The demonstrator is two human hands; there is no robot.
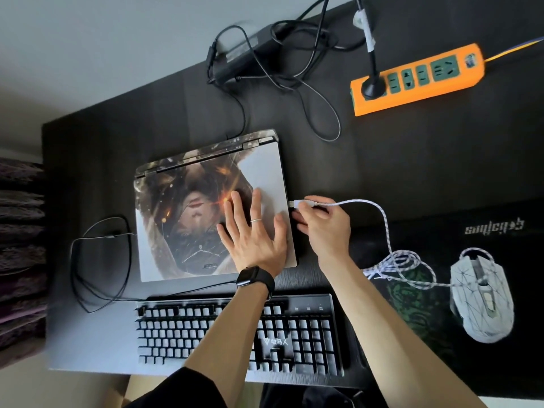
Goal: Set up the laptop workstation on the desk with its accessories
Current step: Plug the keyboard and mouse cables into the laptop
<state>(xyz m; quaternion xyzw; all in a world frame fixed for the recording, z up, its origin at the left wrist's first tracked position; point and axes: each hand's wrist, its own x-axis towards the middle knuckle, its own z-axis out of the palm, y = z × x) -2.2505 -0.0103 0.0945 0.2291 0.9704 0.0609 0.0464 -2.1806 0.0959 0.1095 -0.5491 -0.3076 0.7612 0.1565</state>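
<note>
A closed laptop (182, 219) with a printed picture on its lid lies in the middle of the dark desk (412, 160). My left hand (253, 231) rests flat on the lid's right part, fingers spread. My right hand (323, 222) pinches the USB plug (297, 204) of a white braided cable (382, 213), with the plug's tip right at the laptop's right edge. That cable runs in loops to a white mouse (482, 295) on a black mouse pad (477, 237). A black keyboard (306, 334) lies in front of the laptop, under my forearms.
An orange power strip (418, 81) with a black plug in it lies at the back right. A black power brick (241, 54) with tangled cords sits at the back edge. A thin black cable (100, 260) loops left of the laptop.
</note>
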